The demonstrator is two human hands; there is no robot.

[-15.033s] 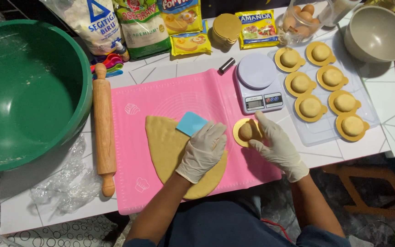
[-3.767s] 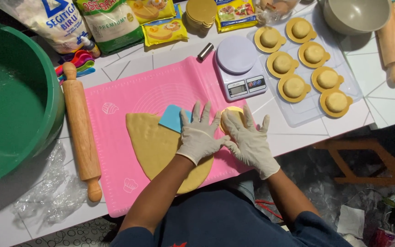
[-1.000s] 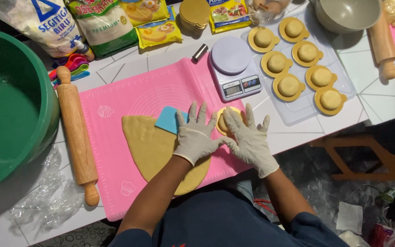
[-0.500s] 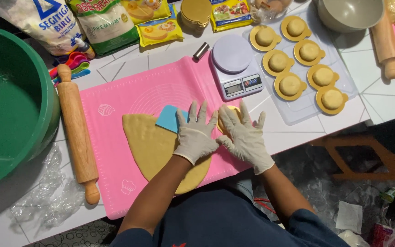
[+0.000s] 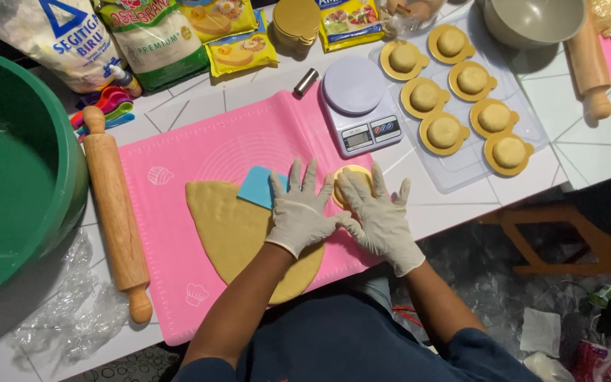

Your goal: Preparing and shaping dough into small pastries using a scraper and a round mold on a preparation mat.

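your left hand (image 5: 300, 211) lies flat with fingers spread on the rolled dough sheet (image 5: 238, 230), covering its right edge and one corner of the blue scraper (image 5: 259, 186) on the pink silicone mat (image 5: 235, 145). your right hand (image 5: 376, 212), fingers also spread, presses on a small gold disc (image 5: 344, 177) just below the digital scale (image 5: 362, 113); most of the disc is hidden, so what sits on it cannot be made out. the green basin (image 5: 15, 170) is cut off at the left, beside the wooden rolling pin (image 5: 116, 212) on the surface.

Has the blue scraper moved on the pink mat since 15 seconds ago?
No. The blue scraper sits at the rolled dough's upper edge on the pink mat, as before.
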